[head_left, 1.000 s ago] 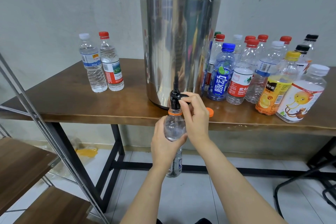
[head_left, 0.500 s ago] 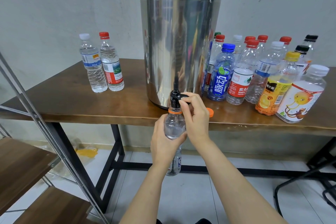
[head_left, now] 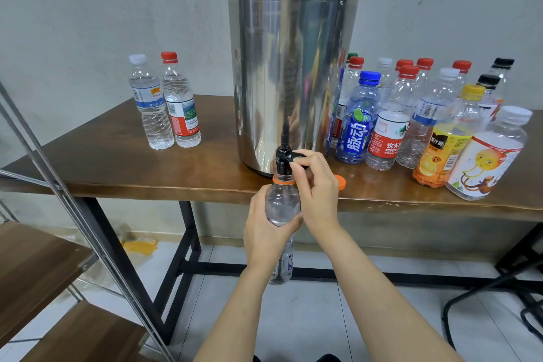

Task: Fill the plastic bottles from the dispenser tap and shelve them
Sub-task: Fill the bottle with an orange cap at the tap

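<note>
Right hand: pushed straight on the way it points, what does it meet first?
The right hand pinches the tap lever, so the black tap itself comes first, then probably the dispenser's steel wall just behind; depth is unclear.

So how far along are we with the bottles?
Done: two filled, capped bottles stand left of the dispenser. In hand: left hand holds the orange-collared bottle under the tap, right hand pinches its lever. Left: the empty-looking bottles on the right, capping, shelving.

Both arms reach forward, hands close together.
The left hand [head_left: 264, 233] grips a bottle [head_left: 282, 203]; the right hand [head_left: 317, 188] pinches the tap lever [head_left: 296, 155].
</note>
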### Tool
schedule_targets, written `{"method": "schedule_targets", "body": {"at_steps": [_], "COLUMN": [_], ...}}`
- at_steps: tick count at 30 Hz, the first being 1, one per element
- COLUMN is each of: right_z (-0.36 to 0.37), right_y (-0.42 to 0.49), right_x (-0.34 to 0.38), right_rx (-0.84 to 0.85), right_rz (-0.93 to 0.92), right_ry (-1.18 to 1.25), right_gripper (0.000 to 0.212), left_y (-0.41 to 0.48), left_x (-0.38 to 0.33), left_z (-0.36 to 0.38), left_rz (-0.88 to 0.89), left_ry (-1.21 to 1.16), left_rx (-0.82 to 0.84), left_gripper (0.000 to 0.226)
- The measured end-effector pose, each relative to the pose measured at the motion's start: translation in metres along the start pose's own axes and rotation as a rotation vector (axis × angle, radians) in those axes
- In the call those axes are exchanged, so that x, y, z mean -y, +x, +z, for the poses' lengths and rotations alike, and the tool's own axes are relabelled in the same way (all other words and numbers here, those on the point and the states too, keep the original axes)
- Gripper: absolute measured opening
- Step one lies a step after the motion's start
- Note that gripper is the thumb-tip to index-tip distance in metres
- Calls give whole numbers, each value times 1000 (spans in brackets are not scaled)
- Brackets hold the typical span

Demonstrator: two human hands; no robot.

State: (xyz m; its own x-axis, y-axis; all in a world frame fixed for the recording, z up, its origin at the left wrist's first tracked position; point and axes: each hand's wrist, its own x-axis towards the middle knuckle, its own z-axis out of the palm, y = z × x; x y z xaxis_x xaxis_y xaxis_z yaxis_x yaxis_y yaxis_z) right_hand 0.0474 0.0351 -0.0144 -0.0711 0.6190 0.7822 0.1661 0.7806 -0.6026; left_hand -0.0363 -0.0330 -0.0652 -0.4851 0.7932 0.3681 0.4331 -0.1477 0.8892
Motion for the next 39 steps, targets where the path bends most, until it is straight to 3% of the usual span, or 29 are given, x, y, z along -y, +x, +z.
{"method": "schedule_targets", "body": {"at_steps": [39], "right_z": [-6], "right_y": [0], "right_x": [1], "right_rx": [40], "right_rz": [-19], "right_ry": [-35], "right_gripper": [29], "left_y": [-1], "left_x": [0], "left_z": [-1], "left_rz": [0], "left_ry": [-3], "left_rx": [-5], "left_gripper": [72]}}
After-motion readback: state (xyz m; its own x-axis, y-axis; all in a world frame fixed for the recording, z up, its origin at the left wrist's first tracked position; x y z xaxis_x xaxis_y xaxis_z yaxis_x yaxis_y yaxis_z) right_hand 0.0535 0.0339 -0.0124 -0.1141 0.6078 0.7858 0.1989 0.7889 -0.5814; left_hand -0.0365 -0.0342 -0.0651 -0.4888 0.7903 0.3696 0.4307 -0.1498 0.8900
